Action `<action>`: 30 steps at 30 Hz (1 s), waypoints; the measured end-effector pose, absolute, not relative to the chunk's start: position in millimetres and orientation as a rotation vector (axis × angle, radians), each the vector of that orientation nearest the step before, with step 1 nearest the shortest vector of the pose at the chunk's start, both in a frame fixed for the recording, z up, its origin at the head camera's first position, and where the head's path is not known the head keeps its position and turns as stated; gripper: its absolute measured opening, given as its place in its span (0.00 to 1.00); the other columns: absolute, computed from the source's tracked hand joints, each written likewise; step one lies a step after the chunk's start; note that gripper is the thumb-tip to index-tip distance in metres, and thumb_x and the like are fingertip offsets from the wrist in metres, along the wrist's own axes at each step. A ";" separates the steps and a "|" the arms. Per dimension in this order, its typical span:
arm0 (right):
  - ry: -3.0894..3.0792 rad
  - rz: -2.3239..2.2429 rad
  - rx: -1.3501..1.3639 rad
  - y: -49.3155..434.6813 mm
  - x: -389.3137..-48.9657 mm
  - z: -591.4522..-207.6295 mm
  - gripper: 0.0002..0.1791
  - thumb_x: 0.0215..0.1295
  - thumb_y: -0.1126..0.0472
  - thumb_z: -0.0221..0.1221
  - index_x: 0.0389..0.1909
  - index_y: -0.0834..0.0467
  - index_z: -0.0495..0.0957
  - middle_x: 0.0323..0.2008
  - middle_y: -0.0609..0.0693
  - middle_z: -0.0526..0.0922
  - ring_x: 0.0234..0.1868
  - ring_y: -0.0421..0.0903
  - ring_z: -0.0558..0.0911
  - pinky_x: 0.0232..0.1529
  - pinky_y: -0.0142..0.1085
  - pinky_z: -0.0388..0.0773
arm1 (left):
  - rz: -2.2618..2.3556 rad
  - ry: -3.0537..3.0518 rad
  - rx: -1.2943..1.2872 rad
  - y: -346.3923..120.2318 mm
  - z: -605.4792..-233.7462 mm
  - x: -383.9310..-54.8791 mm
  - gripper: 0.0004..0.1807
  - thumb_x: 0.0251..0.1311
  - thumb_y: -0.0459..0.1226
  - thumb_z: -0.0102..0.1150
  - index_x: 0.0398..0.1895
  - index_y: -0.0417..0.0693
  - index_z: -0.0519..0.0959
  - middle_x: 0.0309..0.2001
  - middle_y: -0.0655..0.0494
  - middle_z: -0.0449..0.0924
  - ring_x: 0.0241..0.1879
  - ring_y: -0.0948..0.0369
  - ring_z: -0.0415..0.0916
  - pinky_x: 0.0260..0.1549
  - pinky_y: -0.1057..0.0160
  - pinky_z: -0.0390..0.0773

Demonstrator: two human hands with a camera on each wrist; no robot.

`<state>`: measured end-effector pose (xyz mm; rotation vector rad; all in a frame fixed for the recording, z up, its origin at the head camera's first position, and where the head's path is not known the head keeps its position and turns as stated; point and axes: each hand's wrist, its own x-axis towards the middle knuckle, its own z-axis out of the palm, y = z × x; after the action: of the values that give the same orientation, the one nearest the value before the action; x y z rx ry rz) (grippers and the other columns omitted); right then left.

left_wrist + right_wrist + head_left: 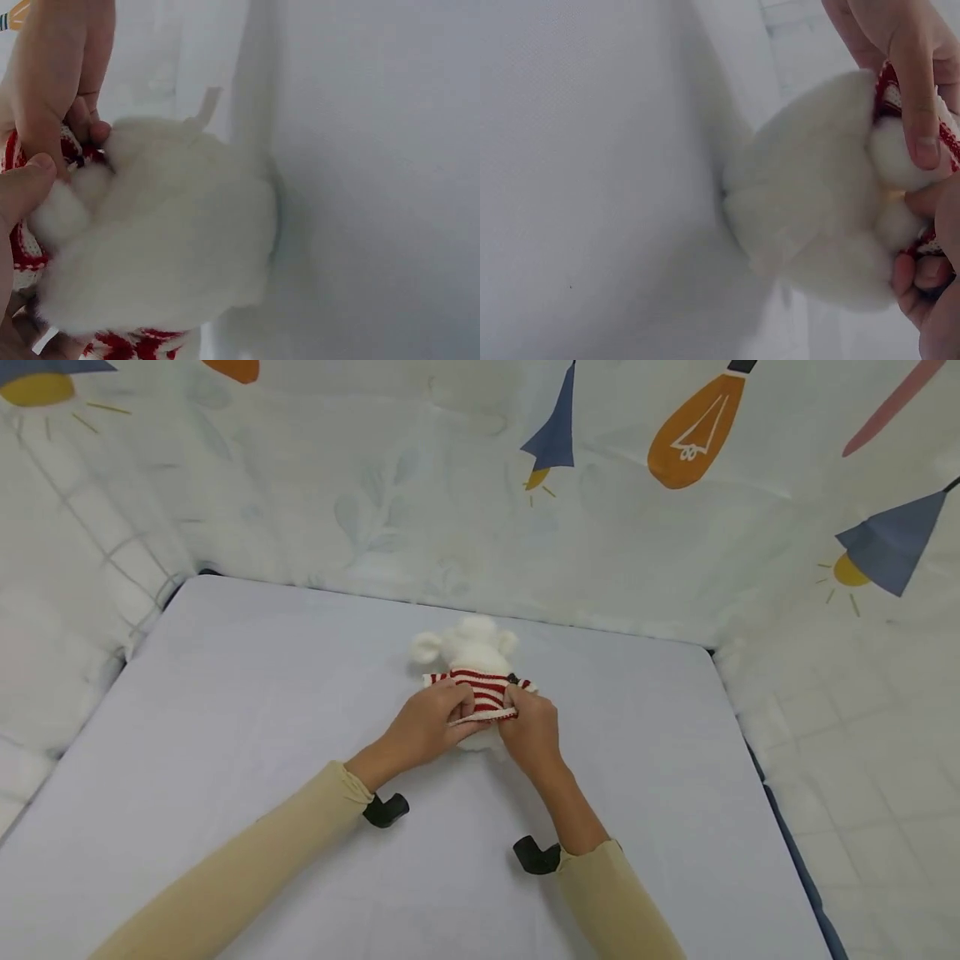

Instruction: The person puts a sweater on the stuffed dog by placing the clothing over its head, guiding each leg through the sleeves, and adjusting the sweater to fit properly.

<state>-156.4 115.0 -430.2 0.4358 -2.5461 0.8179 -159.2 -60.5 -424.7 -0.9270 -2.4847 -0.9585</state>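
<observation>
A white plush toy with rounded ears is on the table, wearing a red-and-white striped knitted sweater. The left hand pinches the sweater's hem on the left side. On the opposite side, the right hand grips the same hem between thumb and fingers. The hem is stretched between both hands and lifted off the toy's lower body. From the left wrist, the fluffy white body fills the middle, with small round white tufts under the fingers. The right wrist view shows similar tufts beneath the sweater's edge.
A white cloth covers the table. Behind it hangs a pale curtain printed with lamps and bulbs. Black angled pieces project from beneath both beige sleeves near the wrists.
</observation>
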 end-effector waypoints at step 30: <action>-2.349 0.976 0.667 111.1 -134.5 -430.6 0.09 0.52 0.72 0.57 0.27 0.60 0.67 0.44 0.53 0.71 0.42 0.42 0.73 0.37 0.30 0.72 | -0.880 -2.619 -1.026 -69.6 -411.6 -172.3 0.27 0.52 0.40 0.63 0.57 0.55 0.68 0.44 0.56 0.74 0.43 0.59 0.71 0.45 0.55 0.67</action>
<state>-134.5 111.1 -430.6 0.6672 -2.3492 0.9764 -172.3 -69.6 -411.6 -1.0258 -2.6189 -0.8803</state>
